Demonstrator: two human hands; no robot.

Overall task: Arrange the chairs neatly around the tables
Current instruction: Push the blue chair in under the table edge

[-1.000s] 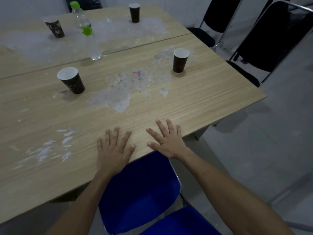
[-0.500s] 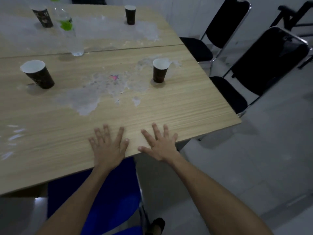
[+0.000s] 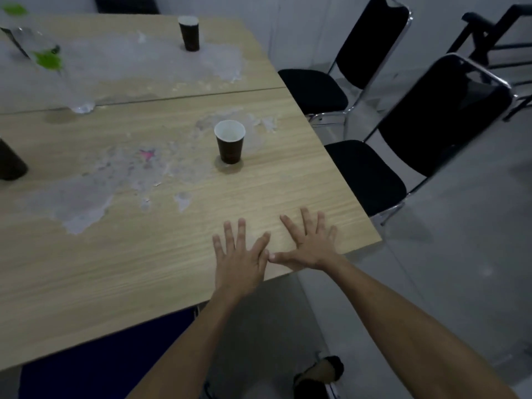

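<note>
My left hand (image 3: 239, 257) and my right hand (image 3: 309, 243) lie flat with spread fingers on the near wooden table (image 3: 121, 266), close to its front right corner; neither holds anything. A blue chair (image 3: 95, 367) sits under the table's front edge, left of my arms, mostly hidden. Two black chairs stand at the table's right side: the nearer black chair (image 3: 431, 122) is angled, its seat at the table corner. The farther black chair (image 3: 371, 33) faces the second table (image 3: 253, 64) behind.
Dark paper cups (image 3: 229, 141) stand on the tables, one at the back (image 3: 189, 33) and one at the left edge (image 3: 10, 162). A clear bottle (image 3: 54, 67) with a green label stands at the far left. Grey floor (image 3: 460, 269) opens to the right. My foot (image 3: 319, 372) shows below.
The view has shifted right: my hands slid along the table edge towards its right corner, the blue chair dropped to the lower left, and both black chairs came fully into view.
</note>
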